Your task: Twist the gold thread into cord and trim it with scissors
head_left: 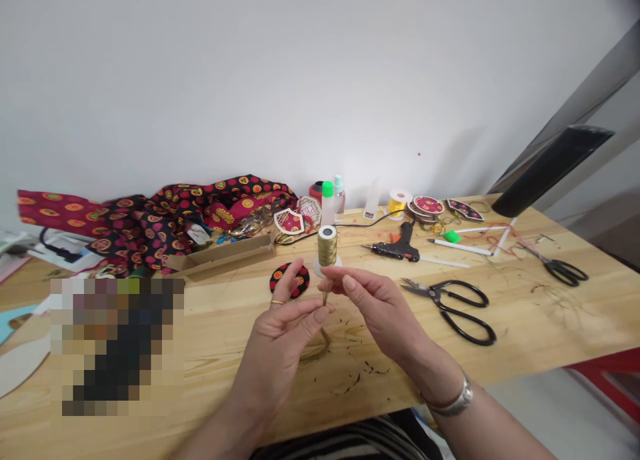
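My left hand (287,337) pinches a thin bundle of olive-gold thread (326,340) between thumb and index finger, and its loose strands hang below toward the table. Beside it, my right hand (377,300) has thumb and fingertips pressed together at the top of the same bundle. A spool of gold thread (327,248) stands upright just behind the fingertips. Behind the left hand's raised fingers lies a round piece covered in black fabric with red and yellow dots (299,283), partly hidden. Black-handled scissors (450,303) lie open to the right of my right hand.
A black glue gun (400,245), second scissors (560,268) and a yellow spool (398,205) lie farther right. Patterned fabric (165,220) is heaped behind a cardboard tray (225,257). Bottles (328,207) stand by the wall. A black cylinder (550,170) leans at right.
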Motion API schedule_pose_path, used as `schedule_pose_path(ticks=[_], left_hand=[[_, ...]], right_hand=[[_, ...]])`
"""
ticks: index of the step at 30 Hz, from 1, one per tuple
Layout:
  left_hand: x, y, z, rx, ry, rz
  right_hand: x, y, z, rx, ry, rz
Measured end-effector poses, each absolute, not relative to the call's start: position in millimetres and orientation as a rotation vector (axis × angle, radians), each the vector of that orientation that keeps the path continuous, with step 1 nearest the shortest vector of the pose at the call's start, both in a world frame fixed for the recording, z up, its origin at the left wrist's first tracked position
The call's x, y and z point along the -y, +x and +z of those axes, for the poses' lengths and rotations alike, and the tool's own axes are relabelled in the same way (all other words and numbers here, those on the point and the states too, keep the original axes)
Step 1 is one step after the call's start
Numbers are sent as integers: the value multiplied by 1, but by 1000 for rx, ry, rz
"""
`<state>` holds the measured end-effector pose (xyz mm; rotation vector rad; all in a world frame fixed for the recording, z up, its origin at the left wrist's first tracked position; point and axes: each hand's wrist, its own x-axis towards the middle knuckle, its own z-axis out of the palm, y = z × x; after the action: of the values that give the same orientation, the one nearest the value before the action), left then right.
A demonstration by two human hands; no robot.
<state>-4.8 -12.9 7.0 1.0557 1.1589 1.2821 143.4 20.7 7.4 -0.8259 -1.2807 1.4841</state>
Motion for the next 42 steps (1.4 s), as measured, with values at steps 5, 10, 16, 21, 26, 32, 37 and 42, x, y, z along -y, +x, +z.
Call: schedule_pose_path(ticks=[5,10,16,21,26,32,37,42], left_hand=[[11,-2,8,-1055,855,1394],[10,0,8,-999,738,1411],[6,-5,0,-907,630,1447],[1,-9,6,-827,565,1482],[0,-14,15,-790,447,1483],[-4,-21,21,-826,385,1546],[-9,-32,25,-748,391,1627],[-12,-42,30,-606,424,1666]], right_hand=[[-15,136,5,1324,-686,1635],[-12,130,8,1474,-657,1661],[-17,130,3,1461,-807,1537],[-25,136,1,1543,-955,1396],[-34,146,-1,1598,-1019,1322],[-47,157,0,1790,-1039,1138],[-67,169,12,1930,-1020,962],[-85,172,38,1949,-1000,895]])
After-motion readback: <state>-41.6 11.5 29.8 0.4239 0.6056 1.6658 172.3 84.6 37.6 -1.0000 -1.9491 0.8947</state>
